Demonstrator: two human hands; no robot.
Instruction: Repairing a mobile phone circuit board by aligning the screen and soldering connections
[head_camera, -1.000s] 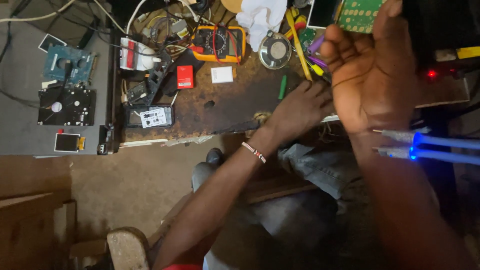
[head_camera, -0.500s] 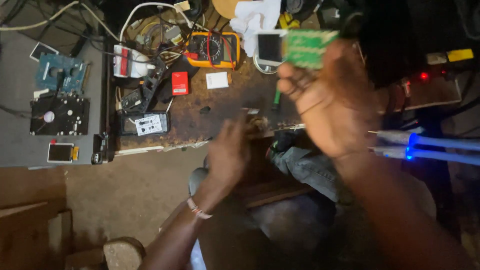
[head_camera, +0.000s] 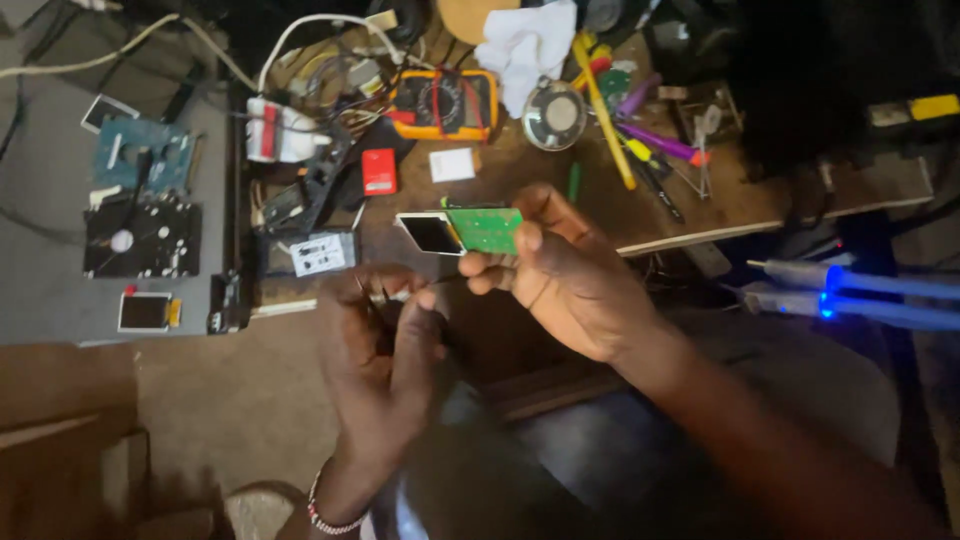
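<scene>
A small green circuit board (head_camera: 484, 229) is pinched in the right hand (head_camera: 570, 275) while thin tweezers (head_camera: 372, 297) are gripped by the left hand (head_camera: 378, 355); a slack pinch could drop the board onto the cluttered tabletop (head_camera: 600, 215).

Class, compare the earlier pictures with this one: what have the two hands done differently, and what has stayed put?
The right hand lowered the green circuit board toward the lap; the left hand drew back off the bench and now pinches thin tweezers. The multimeter and red box stayed put.
</scene>
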